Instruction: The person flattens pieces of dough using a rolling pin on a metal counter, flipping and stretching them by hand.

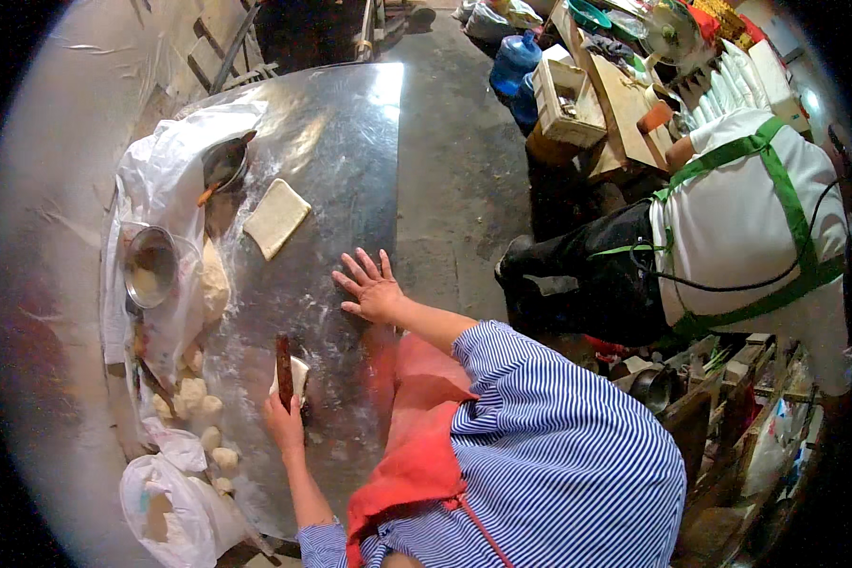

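Observation:
My left hand (pixel 284 417) is closed around the near end of a dark brown rolling pin (pixel 283 364). The pin lies over a small piece of pale dough (pixel 299 374), partly hiding it. My right hand (pixel 374 289) rests palm down near the right edge of the metal table (pixel 350 151), fingers spread and holding nothing. Farther off lies a flat rectangular sheet of dough (pixel 277 220). Several small dough balls (pixel 192 393) sit along the table's left side, below a larger dough lump (pixel 215 284).
A metal bowl (pixel 150 267) and a dark pan (pixel 225 163) stand on white plastic sheeting at the left. Near me is an open white bag (pixel 170 511). To the right, a person (pixel 748 208) in white with green straps works by a wooden board (pixel 625 104); blue water jugs (pixel 514 62) stand beyond.

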A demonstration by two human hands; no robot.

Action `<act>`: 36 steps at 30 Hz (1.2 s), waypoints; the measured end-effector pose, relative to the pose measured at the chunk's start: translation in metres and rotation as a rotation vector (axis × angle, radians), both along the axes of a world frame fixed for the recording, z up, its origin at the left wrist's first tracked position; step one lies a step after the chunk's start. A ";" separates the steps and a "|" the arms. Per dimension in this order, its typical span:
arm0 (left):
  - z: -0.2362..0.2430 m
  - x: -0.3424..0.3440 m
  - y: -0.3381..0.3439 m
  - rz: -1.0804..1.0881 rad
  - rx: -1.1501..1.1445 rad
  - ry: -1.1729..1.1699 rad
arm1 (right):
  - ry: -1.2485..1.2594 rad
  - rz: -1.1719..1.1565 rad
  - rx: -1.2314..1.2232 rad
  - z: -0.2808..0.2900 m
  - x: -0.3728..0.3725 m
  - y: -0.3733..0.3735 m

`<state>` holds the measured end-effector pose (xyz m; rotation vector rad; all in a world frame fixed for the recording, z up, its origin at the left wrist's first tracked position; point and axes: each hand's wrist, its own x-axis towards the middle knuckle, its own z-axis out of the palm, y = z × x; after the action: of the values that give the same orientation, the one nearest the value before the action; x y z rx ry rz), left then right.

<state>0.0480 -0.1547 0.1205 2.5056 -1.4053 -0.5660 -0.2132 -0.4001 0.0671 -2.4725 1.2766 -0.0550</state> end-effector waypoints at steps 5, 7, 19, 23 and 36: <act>0.002 -0.005 0.001 -0.009 -0.032 -0.018 | 0.016 0.002 0.004 -0.003 0.000 0.000; -0.004 -0.011 0.008 0.044 -0.075 -0.044 | -0.022 -0.002 -0.054 -0.008 -0.001 0.002; -0.054 0.039 0.057 0.447 -0.160 -0.001 | -0.120 -0.022 -0.157 -0.012 -0.001 0.002; -0.048 0.031 0.074 0.434 -0.119 -0.092 | -0.128 -0.017 -0.157 -0.008 0.000 0.001; -0.037 0.005 0.062 0.560 -0.021 -0.223 | -0.180 -0.023 -0.248 -0.010 0.001 0.001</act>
<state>0.0531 -0.0922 0.0836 2.8314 -0.6894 -0.1635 -0.2126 -0.3993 0.0568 -2.5857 1.2878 -0.4572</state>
